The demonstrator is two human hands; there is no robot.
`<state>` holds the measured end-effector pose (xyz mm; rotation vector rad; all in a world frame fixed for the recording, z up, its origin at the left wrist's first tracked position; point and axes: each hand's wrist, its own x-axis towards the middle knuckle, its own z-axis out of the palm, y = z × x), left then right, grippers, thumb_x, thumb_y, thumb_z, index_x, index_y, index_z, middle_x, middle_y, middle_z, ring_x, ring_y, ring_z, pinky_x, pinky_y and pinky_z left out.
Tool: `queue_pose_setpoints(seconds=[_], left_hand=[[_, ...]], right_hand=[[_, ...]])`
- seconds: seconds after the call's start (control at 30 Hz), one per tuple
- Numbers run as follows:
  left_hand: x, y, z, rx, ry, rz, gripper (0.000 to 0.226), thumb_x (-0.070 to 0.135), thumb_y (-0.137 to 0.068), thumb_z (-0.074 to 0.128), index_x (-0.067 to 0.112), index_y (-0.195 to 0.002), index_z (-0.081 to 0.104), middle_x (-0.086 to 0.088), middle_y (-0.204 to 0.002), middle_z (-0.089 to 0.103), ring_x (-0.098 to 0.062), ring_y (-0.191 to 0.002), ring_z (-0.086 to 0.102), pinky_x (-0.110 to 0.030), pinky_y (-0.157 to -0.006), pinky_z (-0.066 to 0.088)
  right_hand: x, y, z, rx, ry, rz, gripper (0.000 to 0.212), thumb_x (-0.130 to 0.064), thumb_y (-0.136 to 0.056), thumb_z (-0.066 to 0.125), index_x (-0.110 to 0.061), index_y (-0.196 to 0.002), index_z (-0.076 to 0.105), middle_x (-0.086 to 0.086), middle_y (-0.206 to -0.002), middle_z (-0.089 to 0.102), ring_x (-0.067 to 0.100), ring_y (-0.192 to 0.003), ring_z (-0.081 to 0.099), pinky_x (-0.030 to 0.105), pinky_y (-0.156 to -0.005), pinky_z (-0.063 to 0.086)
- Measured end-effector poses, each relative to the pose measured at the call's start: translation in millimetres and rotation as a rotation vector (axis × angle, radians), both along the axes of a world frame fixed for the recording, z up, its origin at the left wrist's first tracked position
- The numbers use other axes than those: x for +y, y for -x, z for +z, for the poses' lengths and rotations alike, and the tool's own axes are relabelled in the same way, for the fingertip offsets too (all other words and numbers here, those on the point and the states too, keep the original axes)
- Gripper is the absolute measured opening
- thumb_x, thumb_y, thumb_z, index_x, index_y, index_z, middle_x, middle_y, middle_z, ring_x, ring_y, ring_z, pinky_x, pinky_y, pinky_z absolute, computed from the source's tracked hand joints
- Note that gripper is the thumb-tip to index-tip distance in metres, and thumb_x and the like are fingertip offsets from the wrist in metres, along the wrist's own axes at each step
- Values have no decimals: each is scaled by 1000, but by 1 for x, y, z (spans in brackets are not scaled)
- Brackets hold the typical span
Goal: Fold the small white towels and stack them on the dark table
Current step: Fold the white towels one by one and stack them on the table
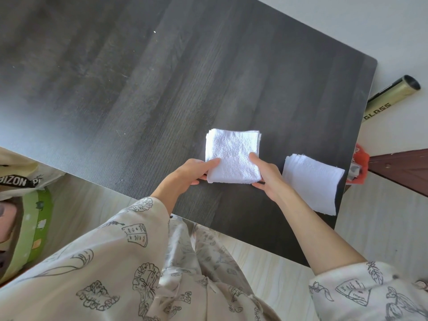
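A folded white towel [232, 154] lies square on the dark table [139, 89], near its front right part. My left hand [192, 173] grips the towel's near left corner, thumb on top and fingers underneath. My right hand [266, 174] grips the near right corner the same way. To the right, a stack of folded white towels [315, 181] sits at the table's right edge, apart from my hands.
A gold tube marked GLASS [389, 98] lies on the floor past the table's right edge. An orange object [360, 167] sits below that edge. A bag [20, 179] and a green-rimmed item [34, 230] stand at the left.
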<state>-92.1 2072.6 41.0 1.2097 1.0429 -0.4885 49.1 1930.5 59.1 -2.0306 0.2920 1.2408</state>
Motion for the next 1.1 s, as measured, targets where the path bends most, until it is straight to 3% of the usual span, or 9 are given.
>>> queue_pose_setpoints(seconds=[0.1,0.23,0.47,0.6,0.7,0.77,0.83,1.0,1.1], left_hand=[[-1,1,0,1,-4,2,52,58,-84,51,14,-109,63,-1,-107,69,-17,-105,60,-33,-89,38],[-2,2,-3,18,-40,14,60,59,-83,52,7,-111,63,-9,-115,65,-24,-112,56,-27,-76,36],[-4,2,-3,-9,-92,72,46,48,-86,56,5,-100,67,-3,-96,66,-15,-90,58,-28,-84,42],[-2,2,-2,-6,-134,47,41,45,-87,57,6,-98,65,1,-84,61,-10,-75,53,-21,-68,39],[-5,2,-5,-33,-189,77,37,43,-85,61,8,-94,60,-4,-91,59,-14,-79,53,-23,-70,43],[-8,0,-8,-39,-214,131,38,41,-84,62,7,-101,60,-5,-96,60,-16,-83,55,-31,-77,49],[-10,-1,-8,-56,-226,143,31,37,-86,58,8,-94,59,-5,-90,56,-17,-80,51,-33,-73,47],[-5,-9,-7,-69,-259,98,19,34,-90,46,16,-85,49,-5,-84,44,-18,-76,40,-33,-67,35],[11,-19,-5,-84,-268,110,15,33,-89,46,19,-85,47,-5,-85,44,-17,-77,40,-32,-69,36]], right_hand=[[0,-1,1,1,-8,-7,53,-49,-85,59,-15,-125,52,2,-130,55,19,-115,52,34,-93,47],[2,-1,3,-7,-19,-22,46,-45,-87,58,-14,-121,53,1,-128,56,19,-113,54,30,-86,48],[1,4,6,33,-49,-22,26,-40,-89,58,-18,-103,55,-1,-116,59,13,-101,56,27,-80,47],[-2,8,5,-51,-31,19,36,-41,-90,57,-15,-114,56,-1,-119,58,13,-105,55,29,-90,47],[-4,11,3,-130,-7,38,36,-44,-92,51,-18,-115,56,-3,-120,56,15,-111,52,36,-103,43],[-4,13,2,-91,-27,3,29,-46,-95,44,-22,-105,55,-2,-117,58,16,-109,54,35,-102,43],[-3,15,1,-86,-23,9,29,-46,-96,39,-22,-102,55,-3,-115,58,15,-107,55,35,-102,43],[8,14,-3,-102,-18,21,44,-49,-95,37,-18,-119,57,-2,-124,58,17,-112,54,39,-105,42],[22,8,-3,-99,-46,-19,42,-47,-95,37,-16,-111,60,1,-117,62,17,-107,58,34,-99,47]])
